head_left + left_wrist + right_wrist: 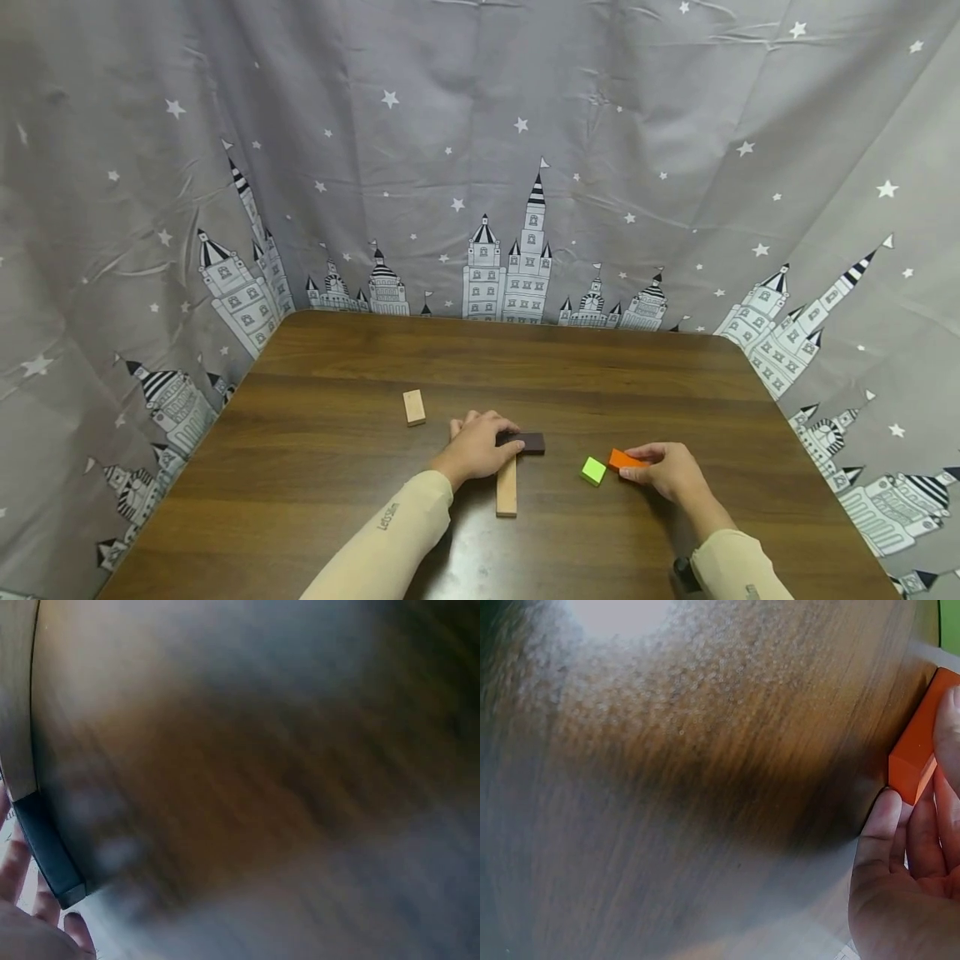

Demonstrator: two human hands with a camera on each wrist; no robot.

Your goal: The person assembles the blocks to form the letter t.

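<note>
My left hand (477,447) holds a dark brown block (533,443) between thumb and fingers, at the far end of a long pale wooden block (507,493). In the left wrist view the dark block (51,851) meets the end of the long block (16,697), with my fingers around it. To the right, my right hand (670,473) pinches an orange block (624,460) on the table; its near end shows in the right wrist view, where fingers cover part of the orange block (916,754). Just left of it lies a lime green block (593,471).
A small pale wooden block (414,408) lies on the brown table (315,467), beyond and left of my left hand. A grey curtain (420,167) printed with castles and stars hangs behind the table and along both sides.
</note>
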